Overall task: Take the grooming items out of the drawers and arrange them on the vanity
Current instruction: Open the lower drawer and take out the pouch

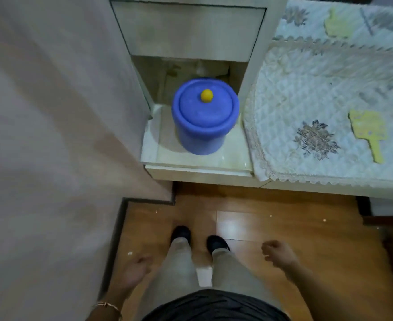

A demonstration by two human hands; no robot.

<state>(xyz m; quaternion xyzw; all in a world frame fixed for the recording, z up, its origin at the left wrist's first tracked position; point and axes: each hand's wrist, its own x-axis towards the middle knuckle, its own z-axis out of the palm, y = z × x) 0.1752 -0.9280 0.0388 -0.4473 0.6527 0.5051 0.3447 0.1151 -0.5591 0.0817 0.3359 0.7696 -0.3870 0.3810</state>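
Note:
I look straight down at a pale vanity unit [200, 171] with a glossy low shelf. A blue lidded container [204, 117] with a yellow knob [206, 96] stands on that shelf. A closed drawer front [188, 28] sits above it. My left hand [136, 272] hangs low by my left leg, fingers loosely curled, holding nothing. My right hand [278, 252] hangs by my right leg, fingers curled in, also holding nothing. Both hands are far below the vanity. No grooming items are visible.
A quilted floral cover [318, 107] with yellow patches lies over the surface to the right. A beige wall or cupboard side [52, 112] fills the left. My feet [200, 239] stand on a wooden floor [271, 216]. Dark furniture [389, 230] juts in at the right edge.

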